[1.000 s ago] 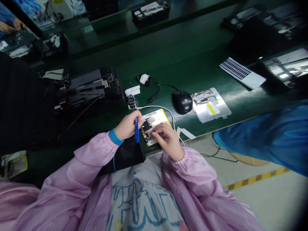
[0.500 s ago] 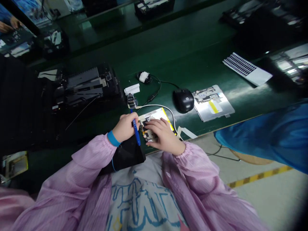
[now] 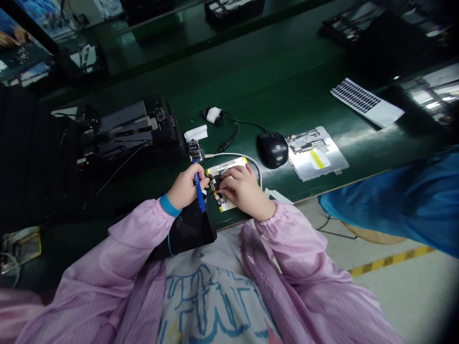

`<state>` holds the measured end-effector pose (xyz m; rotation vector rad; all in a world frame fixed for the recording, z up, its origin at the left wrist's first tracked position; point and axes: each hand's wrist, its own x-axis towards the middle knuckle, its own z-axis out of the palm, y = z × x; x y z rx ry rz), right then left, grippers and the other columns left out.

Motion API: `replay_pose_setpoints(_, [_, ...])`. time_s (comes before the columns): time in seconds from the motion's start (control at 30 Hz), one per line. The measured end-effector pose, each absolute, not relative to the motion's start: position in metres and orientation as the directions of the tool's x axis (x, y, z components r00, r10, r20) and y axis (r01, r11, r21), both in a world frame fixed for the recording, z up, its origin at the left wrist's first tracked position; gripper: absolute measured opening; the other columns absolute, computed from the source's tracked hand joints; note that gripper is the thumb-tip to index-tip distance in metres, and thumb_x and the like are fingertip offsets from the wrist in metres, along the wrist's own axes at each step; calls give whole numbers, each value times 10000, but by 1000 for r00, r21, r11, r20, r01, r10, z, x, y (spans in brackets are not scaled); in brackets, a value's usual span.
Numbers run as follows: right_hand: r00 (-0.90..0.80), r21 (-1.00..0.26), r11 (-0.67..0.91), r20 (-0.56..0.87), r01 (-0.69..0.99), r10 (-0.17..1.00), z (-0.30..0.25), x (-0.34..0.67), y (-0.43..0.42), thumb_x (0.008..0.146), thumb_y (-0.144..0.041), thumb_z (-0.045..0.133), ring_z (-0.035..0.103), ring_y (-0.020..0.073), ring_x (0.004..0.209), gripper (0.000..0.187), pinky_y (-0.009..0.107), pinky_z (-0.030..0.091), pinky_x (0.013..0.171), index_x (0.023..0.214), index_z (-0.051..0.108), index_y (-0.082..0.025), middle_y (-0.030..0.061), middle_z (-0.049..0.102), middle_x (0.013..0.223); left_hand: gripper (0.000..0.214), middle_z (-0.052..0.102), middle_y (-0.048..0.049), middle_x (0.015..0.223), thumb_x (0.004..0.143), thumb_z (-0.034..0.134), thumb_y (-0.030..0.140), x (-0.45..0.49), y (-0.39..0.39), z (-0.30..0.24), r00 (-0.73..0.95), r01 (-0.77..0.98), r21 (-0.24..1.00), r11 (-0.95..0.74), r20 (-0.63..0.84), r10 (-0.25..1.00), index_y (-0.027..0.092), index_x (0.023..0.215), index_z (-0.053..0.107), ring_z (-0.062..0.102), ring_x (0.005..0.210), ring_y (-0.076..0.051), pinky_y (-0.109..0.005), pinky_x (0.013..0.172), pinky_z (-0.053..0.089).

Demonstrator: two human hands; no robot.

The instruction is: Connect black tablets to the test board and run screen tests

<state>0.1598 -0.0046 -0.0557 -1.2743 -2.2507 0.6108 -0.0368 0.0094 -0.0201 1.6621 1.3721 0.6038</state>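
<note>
A small yellow-edged device back [image 3: 229,171] with exposed circuitry lies near the front edge of the green bench [image 3: 287,86]. My left hand [image 3: 185,187] is closed round a blue pen [image 3: 198,189] and rests against the left side of the device. My right hand [image 3: 243,188] lies on top of the device, its fingers bent and pressing down on the parts inside. What the fingertips touch is hidden. A white cable [image 3: 239,156] curves round the device's far side.
A black mouse [image 3: 272,149] and a silver metal plate [image 3: 317,153] lie to the right. A tally counter [image 3: 194,149], a black device tray [image 3: 125,128] and a dark tablet [image 3: 186,229] are at the left. A person in blue [image 3: 394,200] sits at the right.
My right hand has slid up and left across the device, from its near corner to its middle. My left hand with the pen has shifted slightly up and left with the view.
</note>
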Motion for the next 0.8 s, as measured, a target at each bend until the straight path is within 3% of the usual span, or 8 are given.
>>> replay_pose_setpoints(0.17, [-512, -745, 436, 148, 505, 846, -41, 169, -8, 862, -248, 593, 548, 250, 961, 121, 475, 409, 928, 765, 661, -224, 51, 668, 933, 125, 495, 48, 629, 832, 523, 227, -36, 8, -14, 344, 630, 761, -156, -93, 934, 207, 774, 414, 504, 575, -113, -243, 589, 380])
replay_pose_setpoints(0.37, [-497, -938, 163, -11, 307, 868, -25, 183, -15, 835, -209, 507, 594, 175, 780, 188, 342, 470, 776, 664, 583, -195, 24, 643, 778, 119, 474, 45, 647, 838, 508, 223, -37, 8, -4, 410, 654, 720, -231, -81, 908, 210, 783, 403, 465, 579, -115, -248, 597, 352])
replay_pose_setpoints(0.47, [-434, -825, 170, -98, 539, 896, -27, 185, -20, 798, -192, 525, 583, 211, 833, 155, 375, 461, 815, 656, 587, -183, 47, 635, 783, 112, 509, 32, 674, 828, 504, 199, -36, 9, -3, 432, 682, 693, -233, -125, 893, 211, 775, 407, 486, 606, -128, -256, 615, 359])
replay_pose_setpoints(0.57, [-331, -535, 262, -35, 803, 943, -36, 181, -26, 788, -220, 582, 535, 314, 1038, 116, 491, 410, 912, 854, 660, -165, 118, 652, 1003, 110, 555, 12, 706, 803, 503, 141, -32, 10, -6, 425, 747, 616, -251, -150, 893, 205, 747, 434, 527, 687, -156, -300, 729, 385])
replay_pose_setpoints(0.67, [-524, -453, 494, 68, 742, 849, -47, 177, -30, 782, -324, 665, 396, 362, 1278, 431, 578, 284, 1052, 1185, 594, -190, 132, 533, 1344, 118, 587, 2, 729, 772, 511, 96, -28, 11, -10, 367, 817, 532, -223, -183, 912, 197, 728, 469, 548, 754, -182, -362, 846, 368])
replay_pose_setpoints(0.73, [-616, -467, 579, 90, 668, 783, -55, 174, -33, 776, -398, 700, 346, 352, 1337, 545, 594, 221, 1092, 1268, 545, -221, 109, 472, 1428, 113, 597, 2, 726, 766, 523, 98, -26, 11, -13, 315, 847, 501, -177, -206, 927, 197, 726, 485, 554, 760, -191, -383, 874, 359])
replay_pose_setpoints(0.8, [-599, -464, 571, 102, 677, 794, -62, 171, -36, 788, -448, 701, 351, 347, 1340, 574, 603, 210, 1092, 1291, 530, -232, 108, 464, 1442, 112, 599, 6, 712, 756, 543, 101, -24, 10, -16, 278, 868, 470, -159, -196, 940, 197, 721, 498, 560, 769, -196, -407, 916, 337])
